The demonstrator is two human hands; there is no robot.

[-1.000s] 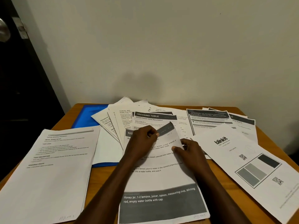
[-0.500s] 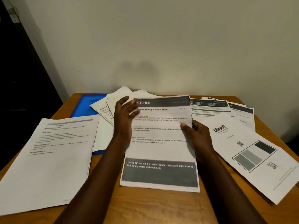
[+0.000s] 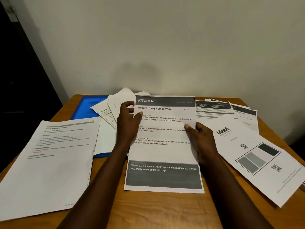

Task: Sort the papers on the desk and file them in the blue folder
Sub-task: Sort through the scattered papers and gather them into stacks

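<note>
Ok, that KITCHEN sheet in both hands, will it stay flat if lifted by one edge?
Probably not: the KITCHEN sheet looks like one thin page, so it should droop; the left hand and right hand pinch opposite edges, which likely holds it flat. It seems very light, and would likely slide easily over the smooth wooden desk if pushed.
</note>
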